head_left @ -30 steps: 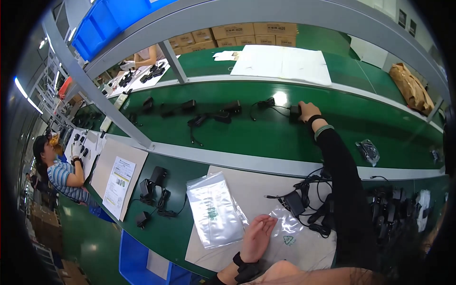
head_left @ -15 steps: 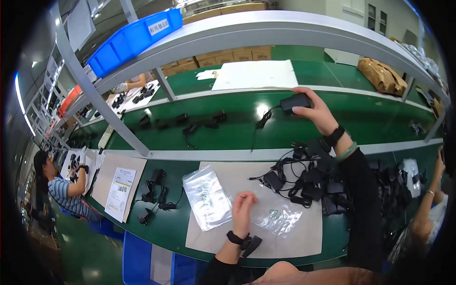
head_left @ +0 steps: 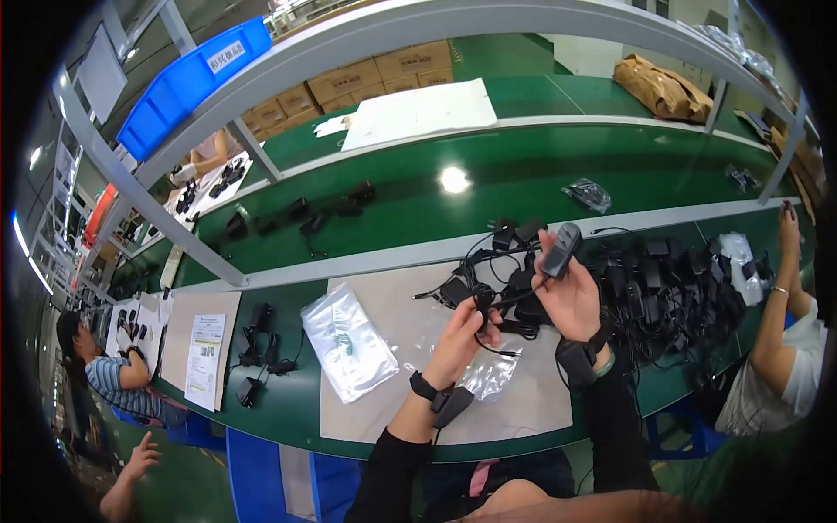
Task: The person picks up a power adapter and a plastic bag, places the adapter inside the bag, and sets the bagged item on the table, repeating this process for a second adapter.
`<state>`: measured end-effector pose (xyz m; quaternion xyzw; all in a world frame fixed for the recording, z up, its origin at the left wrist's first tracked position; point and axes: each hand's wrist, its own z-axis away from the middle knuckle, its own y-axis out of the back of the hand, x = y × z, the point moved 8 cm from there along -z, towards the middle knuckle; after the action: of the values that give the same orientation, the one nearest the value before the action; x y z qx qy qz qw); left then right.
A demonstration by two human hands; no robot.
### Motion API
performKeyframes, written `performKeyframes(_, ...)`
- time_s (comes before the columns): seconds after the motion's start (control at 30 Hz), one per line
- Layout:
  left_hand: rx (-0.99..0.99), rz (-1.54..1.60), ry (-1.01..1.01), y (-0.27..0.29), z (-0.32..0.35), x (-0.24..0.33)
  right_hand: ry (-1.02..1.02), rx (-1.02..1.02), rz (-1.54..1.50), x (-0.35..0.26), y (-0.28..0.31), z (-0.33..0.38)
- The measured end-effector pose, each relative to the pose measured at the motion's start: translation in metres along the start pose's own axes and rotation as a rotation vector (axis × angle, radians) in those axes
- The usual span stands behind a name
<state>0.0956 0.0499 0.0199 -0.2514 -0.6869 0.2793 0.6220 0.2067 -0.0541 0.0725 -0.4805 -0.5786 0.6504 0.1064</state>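
My right hand [head_left: 574,301] holds a black power adapter [head_left: 561,251] upright between thumb and fingers. My left hand [head_left: 459,342] is closed on the adapter's black cable [head_left: 481,301], its loose end sticking out below the fingers. Both hands are above a beige mat [head_left: 366,425]. Under them lies a clear plastic bag [head_left: 488,376], partly hidden by my left hand. A stack of clear bags [head_left: 347,344] lies to the left. Behind my hands, more black adapters and cables [head_left: 455,290] rest on the mat's far edge.
A large heap of black adapters [head_left: 649,283] covers the table at right, near another person's arm [head_left: 779,305]. To the left are several adapters [head_left: 253,349] and a printed sheet [head_left: 206,362]. Beyond a metal rail [head_left: 349,260] runs a green conveyor belt [head_left: 410,209]. A blue bin [head_left: 196,87] sits on the overhead shelf.
My right hand has come back from over the belt toward me with an adapter. My left hand has moved up and closed on the cable. A bagged item has appeared on the belt.
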Motion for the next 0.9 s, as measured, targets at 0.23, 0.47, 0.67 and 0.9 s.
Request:
performKeyframes(0.23,0.148,-0.24,-0.17,0.025,0.003,-0.01,0.109,0.038,0.574,0.02,0.025,0.02)
performKeyframes(0.47,0.293,-0.426,-0.24,0.018,0.009,-0.007,0.239,-0.202,1.294,0.028,-0.015,0.034)
performKeyframes(0.67,0.281,-0.681,-0.254,0.018,0.011,-0.008,0.342,-0.15,1.369,0.025,-0.014,0.037)
performKeyframes(0.9,0.316,-0.898,-0.279,0.005,0.016,-0.003,0.353,-0.171,1.446,0.026,-0.02,0.038)
